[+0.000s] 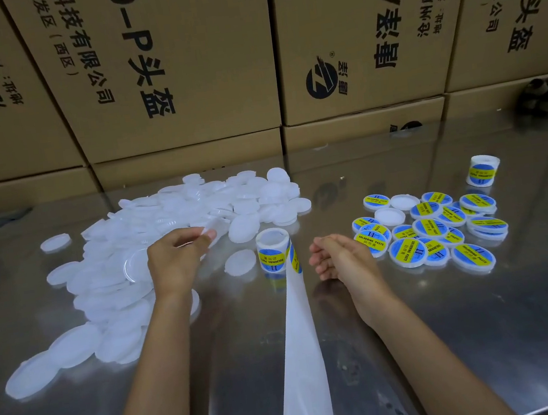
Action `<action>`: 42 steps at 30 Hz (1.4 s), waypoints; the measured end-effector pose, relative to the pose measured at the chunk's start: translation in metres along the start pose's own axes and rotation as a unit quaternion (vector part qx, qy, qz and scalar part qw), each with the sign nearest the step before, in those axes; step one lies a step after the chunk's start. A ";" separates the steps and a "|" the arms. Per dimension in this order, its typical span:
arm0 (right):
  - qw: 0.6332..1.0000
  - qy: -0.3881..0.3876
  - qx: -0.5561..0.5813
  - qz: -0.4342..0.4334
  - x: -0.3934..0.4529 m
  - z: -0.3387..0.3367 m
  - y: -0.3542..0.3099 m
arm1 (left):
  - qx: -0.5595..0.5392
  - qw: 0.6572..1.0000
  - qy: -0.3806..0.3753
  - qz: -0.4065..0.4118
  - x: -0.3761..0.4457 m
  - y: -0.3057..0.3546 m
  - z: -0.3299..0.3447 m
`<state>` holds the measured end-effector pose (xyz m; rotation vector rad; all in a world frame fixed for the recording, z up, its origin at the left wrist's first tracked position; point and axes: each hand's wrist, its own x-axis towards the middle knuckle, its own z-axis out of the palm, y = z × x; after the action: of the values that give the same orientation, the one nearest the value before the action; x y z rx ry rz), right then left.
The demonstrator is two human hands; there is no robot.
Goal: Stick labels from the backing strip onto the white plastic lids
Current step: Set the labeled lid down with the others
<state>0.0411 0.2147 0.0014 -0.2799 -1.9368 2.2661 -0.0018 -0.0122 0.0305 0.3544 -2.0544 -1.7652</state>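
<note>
The left hand (181,253) is pinching a lid (215,229) at its rim over the pile (177,219) toward the table's left edge. The right hand (335,256) is hanging loosely curled, empty, beside the roll (272,250) mid-table. Lids look light, stiff, slick; rim grips suit them.

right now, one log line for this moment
left hand pinches plain lid | right hand empty | label roll upright | labelled lids right

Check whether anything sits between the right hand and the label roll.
Nothing visible does. The right hand hangs just right of the label roll, with only bare steel table and the roll's own backing strip between them.
</note>
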 end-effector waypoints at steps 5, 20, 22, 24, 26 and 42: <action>0.998 0.004 0.054 0.015 -0.001 0.003 -0.006 | -0.077 0.987 -0.130 0.062 -0.022 0.021 0.014; 0.977 -0.133 0.167 -0.019 -0.002 -0.005 -0.005 | -0.065 0.937 -0.341 0.029 -0.060 0.025 0.055; 0.985 -0.119 0.114 -0.043 -0.002 -0.004 -0.003 | -0.075 0.940 -0.333 0.010 -0.060 0.025 0.057; 0.994 -0.065 0.035 -0.080 -0.001 -0.003 0.000 | -0.085 0.947 -0.309 -0.004 -0.059 0.025 0.058; 0.990 0.002 -0.044 -0.130 0.002 -0.001 0.005 | -0.083 0.955 -0.283 -0.020 -0.059 0.026 0.058; 0.947 -0.048 -0.285 -0.137 0.018 0.009 0.027 | -0.047 0.985 -0.150 -0.078 -0.042 0.013 0.055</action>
<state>0.0213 0.2061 -0.0244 0.0436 -2.4690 1.5389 0.0104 0.0570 0.0309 0.2378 -2.1848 -2.1116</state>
